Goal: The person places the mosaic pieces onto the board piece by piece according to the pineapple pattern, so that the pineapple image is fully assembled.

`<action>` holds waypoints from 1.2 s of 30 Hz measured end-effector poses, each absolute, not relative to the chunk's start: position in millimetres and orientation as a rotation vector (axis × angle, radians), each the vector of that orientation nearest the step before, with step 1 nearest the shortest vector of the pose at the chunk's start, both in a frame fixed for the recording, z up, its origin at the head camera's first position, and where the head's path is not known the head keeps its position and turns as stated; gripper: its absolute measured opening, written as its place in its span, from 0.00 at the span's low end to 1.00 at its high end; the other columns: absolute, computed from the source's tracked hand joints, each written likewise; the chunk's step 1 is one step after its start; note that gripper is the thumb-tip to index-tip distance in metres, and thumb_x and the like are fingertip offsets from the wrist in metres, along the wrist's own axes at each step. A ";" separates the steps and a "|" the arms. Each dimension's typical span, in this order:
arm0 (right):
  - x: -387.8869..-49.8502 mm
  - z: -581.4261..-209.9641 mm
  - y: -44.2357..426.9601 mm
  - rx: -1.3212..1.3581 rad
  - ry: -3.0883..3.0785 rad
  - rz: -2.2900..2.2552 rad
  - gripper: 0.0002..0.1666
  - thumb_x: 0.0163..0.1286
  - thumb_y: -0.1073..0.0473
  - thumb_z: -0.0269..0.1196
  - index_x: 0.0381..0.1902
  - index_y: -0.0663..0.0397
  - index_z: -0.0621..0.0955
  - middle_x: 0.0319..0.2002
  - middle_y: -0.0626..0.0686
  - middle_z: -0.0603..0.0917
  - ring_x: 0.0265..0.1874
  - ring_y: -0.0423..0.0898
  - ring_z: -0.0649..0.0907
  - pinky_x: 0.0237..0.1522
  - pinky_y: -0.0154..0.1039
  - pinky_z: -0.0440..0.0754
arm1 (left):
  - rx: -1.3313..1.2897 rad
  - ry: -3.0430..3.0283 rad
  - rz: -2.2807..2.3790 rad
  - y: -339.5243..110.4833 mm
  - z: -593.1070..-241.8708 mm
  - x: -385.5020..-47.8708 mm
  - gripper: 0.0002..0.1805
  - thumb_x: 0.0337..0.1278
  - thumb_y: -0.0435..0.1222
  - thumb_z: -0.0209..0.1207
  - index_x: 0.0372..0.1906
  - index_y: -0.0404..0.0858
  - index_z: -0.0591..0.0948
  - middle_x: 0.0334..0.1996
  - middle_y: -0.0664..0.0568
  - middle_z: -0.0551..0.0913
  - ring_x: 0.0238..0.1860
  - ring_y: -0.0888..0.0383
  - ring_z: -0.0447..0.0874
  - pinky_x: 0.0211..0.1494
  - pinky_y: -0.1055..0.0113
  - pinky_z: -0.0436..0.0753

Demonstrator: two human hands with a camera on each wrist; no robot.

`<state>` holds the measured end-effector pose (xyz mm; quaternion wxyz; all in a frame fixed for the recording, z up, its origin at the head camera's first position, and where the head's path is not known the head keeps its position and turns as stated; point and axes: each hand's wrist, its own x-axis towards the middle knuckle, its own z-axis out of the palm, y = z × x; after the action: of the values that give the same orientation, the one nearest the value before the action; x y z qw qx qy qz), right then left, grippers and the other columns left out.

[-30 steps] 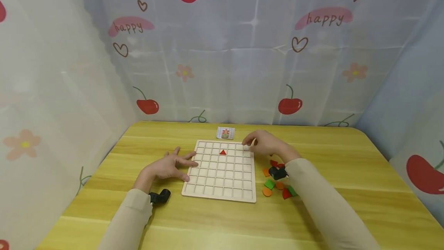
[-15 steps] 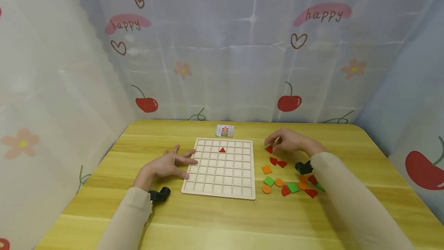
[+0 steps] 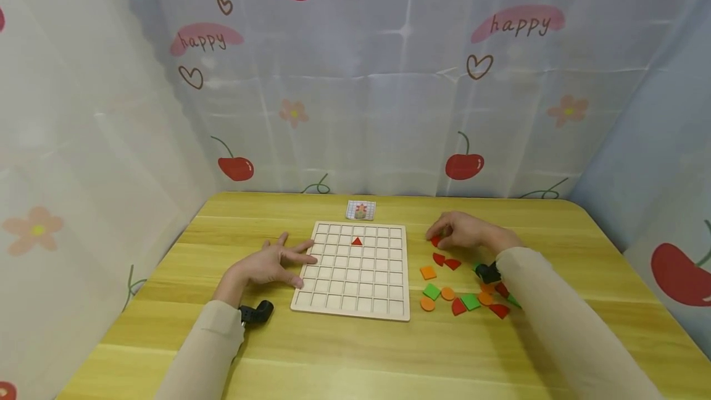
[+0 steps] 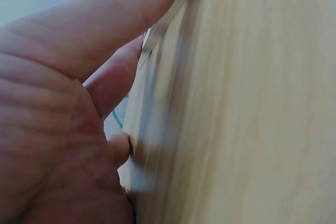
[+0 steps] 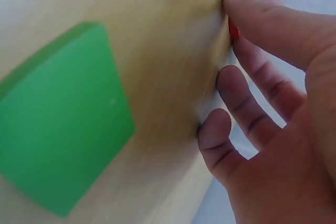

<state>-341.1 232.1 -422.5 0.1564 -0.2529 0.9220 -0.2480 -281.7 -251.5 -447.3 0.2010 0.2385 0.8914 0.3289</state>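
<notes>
A pale wooden grid board [image 3: 350, 276] lies on the table. In one of its upper cells sits a red triangle [image 3: 357, 242]. My left hand [image 3: 272, 264] has its fingers spread, with thumb and fingertips resting on the board's left edge; the left wrist view shows it close to the tabletop. To the right of the board, my right hand [image 3: 463, 230] pinches a small red piece [image 5: 233, 27] between thumb and forefinger, low at the table. Its full shape is covered by the fingers. Two red quarter-round pieces [image 3: 446, 261] lie just nearer than that hand.
Several loose pieces lie right of the board: orange squares and rounds, such as an orange square [image 3: 428, 272], a green square [image 3: 470, 301] and a red wedge [image 3: 499, 311]. Some sit under the right forearm. A small printed picture card [image 3: 361, 210] lies behind the board.
My right hand has moved from the board's upper right corner rightward to a red piece on the table, and its fingers have closed on it. The left hand stays put.
</notes>
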 end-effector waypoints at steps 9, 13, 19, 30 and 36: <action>-339.4 -424.5 244.4 -0.652 2.668 -0.718 0.14 0.68 0.62 0.70 0.51 0.55 0.88 0.43 0.51 0.87 0.40 0.46 0.79 0.50 0.42 0.82 | 0.668 2.477 0.944 -252.1 -449.1 -281.5 0.31 0.51 0.49 0.74 0.64 0.58 0.83 0.82 0.58 0.58 0.82 0.33 0.19 0.74 0.27 0.18; -339.0 -424.7 250.4 -0.670 2.653 -0.741 0.15 0.68 0.64 0.70 0.52 0.57 0.88 0.41 0.51 0.87 0.39 0.45 0.79 0.48 0.39 0.82 | 0.670 2.495 0.918 -252.7 -448.1 -281.9 0.32 0.52 0.50 0.74 0.65 0.58 0.82 0.82 0.60 0.57 0.82 0.34 0.19 0.74 0.27 0.19; -337.8 -424.5 255.7 -0.683 2.617 -0.815 0.14 0.69 0.66 0.69 0.52 0.60 0.87 0.39 0.51 0.87 0.38 0.44 0.80 0.45 0.35 0.83 | 0.662 2.503 0.912 -251.4 -445.5 -280.8 0.32 0.51 0.52 0.74 0.65 0.61 0.82 0.81 0.64 0.58 0.83 0.36 0.19 0.76 0.28 0.20; -336.7 -431.8 252.9 -0.651 2.659 -0.857 0.11 0.72 0.66 0.65 0.51 0.62 0.86 0.37 0.52 0.85 0.37 0.45 0.78 0.45 0.38 0.80 | 0.666 2.489 0.935 -252.7 -446.1 -282.3 0.32 0.52 0.50 0.74 0.65 0.58 0.82 0.82 0.60 0.58 0.82 0.34 0.19 0.75 0.28 0.19; -334.7 -432.0 251.8 -0.670 2.697 -0.806 0.10 0.73 0.65 0.64 0.50 0.60 0.86 0.35 0.50 0.84 0.36 0.44 0.77 0.44 0.37 0.79 | 0.667 2.487 0.947 -252.7 -448.3 -281.3 0.31 0.52 0.49 0.74 0.64 0.58 0.83 0.81 0.59 0.59 0.82 0.34 0.19 0.74 0.27 0.18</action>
<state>-334.7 251.8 -432.0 0.1239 -0.2296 0.9249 -0.2765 -281.3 -252.7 -448.3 0.1976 0.2382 0.8886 0.3385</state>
